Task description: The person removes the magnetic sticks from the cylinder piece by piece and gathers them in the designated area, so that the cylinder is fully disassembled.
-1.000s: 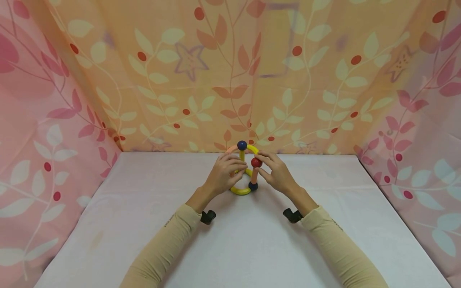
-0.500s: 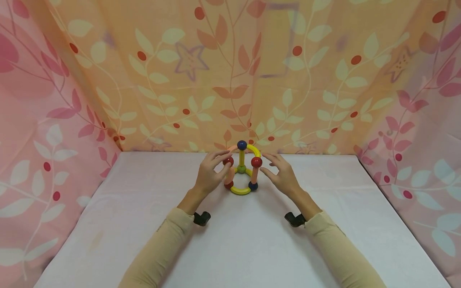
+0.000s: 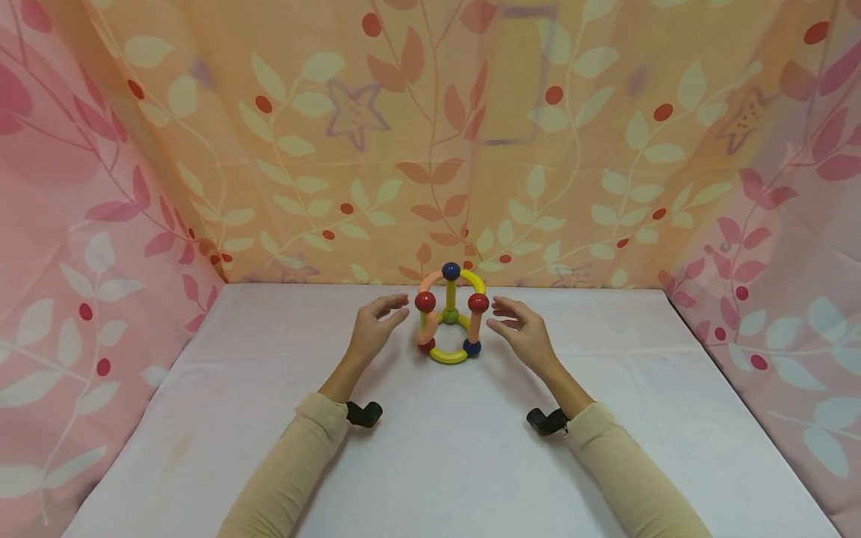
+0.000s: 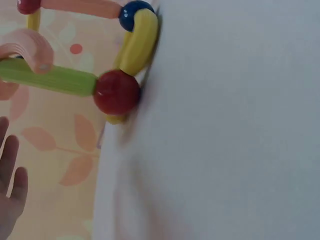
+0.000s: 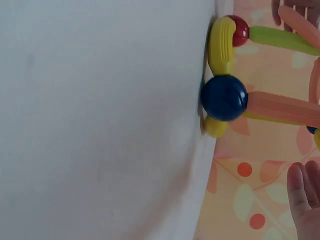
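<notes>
A frame of magnetic balls and sticks stands upright on the table in the head view. On top are a blue ball (image 3: 451, 271) at the back and two red balls, left (image 3: 425, 302) and right (image 3: 478, 302), joined by a pink curved stick (image 3: 432, 281) and a yellow one (image 3: 474, 282). Another pink curved stick (image 4: 36, 49) hangs down before the green post (image 4: 60, 78). Yellow curved sticks (image 5: 221, 47) form the base. My left hand (image 3: 374, 324) is just left of the frame, fingers relaxed, holding nothing. My right hand (image 3: 523, 329) is close on its right, likewise holding nothing.
White cloth covers the table (image 3: 444, 463). Floral curtains (image 3: 430, 149) hang behind and along both sides. A black wrist device sits at the left cuff (image 3: 323, 418) and another at the right cuff (image 3: 590, 422).
My left hand has drawn back leftward from the frame, uncovering the left red ball and the hanging pink stick. My right hand has moved slightly right, off the right red ball.
</notes>
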The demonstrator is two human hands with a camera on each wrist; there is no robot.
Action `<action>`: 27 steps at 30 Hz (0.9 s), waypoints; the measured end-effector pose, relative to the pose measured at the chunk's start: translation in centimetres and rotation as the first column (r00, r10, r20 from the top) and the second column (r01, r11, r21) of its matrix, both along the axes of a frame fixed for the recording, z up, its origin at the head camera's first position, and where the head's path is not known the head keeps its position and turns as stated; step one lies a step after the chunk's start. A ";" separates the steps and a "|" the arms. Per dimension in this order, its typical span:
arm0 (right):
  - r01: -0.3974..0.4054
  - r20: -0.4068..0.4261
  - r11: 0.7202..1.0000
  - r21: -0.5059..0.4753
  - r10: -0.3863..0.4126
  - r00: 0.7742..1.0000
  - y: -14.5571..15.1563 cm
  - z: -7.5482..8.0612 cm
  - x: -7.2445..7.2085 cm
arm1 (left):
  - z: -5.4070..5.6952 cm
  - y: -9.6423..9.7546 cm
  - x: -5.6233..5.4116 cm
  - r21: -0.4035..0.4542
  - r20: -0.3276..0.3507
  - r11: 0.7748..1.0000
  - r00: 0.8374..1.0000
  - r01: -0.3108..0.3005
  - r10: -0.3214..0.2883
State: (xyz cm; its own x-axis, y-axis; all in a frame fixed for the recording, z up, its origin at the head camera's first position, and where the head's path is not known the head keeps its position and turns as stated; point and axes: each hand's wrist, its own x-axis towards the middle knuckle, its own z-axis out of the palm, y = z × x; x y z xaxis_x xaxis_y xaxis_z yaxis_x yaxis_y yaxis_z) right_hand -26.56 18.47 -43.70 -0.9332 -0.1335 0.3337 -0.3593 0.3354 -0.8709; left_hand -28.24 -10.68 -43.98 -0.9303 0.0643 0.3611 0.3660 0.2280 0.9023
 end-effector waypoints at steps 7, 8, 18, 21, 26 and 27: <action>-0.004 0.132 0.998 -0.066 0.013 0.991 -1.0 -0.5 0.0 | -1.0 -0.1 -0.8 0.054 0.303 0.978 0.930 0.201 -0.208; -0.011 0.141 0.998 -0.064 0.020 0.990 -1.2 -0.6 -0.1 | -1.1 0.0 -0.9 0.067 0.331 0.972 0.914 0.225 -0.234; -0.011 0.207 0.998 -0.063 0.024 0.978 -2.7 -0.7 0.0 | -1.1 0.8 -1.1 0.074 0.369 0.949 0.876 0.307 -0.312; -0.008 0.204 0.998 -0.062 0.021 0.979 -3.1 0.6 0.9 | -1.2 0.8 -1.2 0.083 0.360 0.945 0.875 0.315 -0.323; -0.006 0.187 0.999 -0.035 0.012 0.982 -3.4 1.6 1.7 | -1.3 0.8 -1.3 0.089 0.354 0.940 0.872 0.328 -0.338; -0.005 0.185 1.000 -0.030 0.010 0.983 -3.4 1.5 1.6 | -1.3 0.8 -1.4 0.091 0.354 0.940 0.871 0.330 -0.340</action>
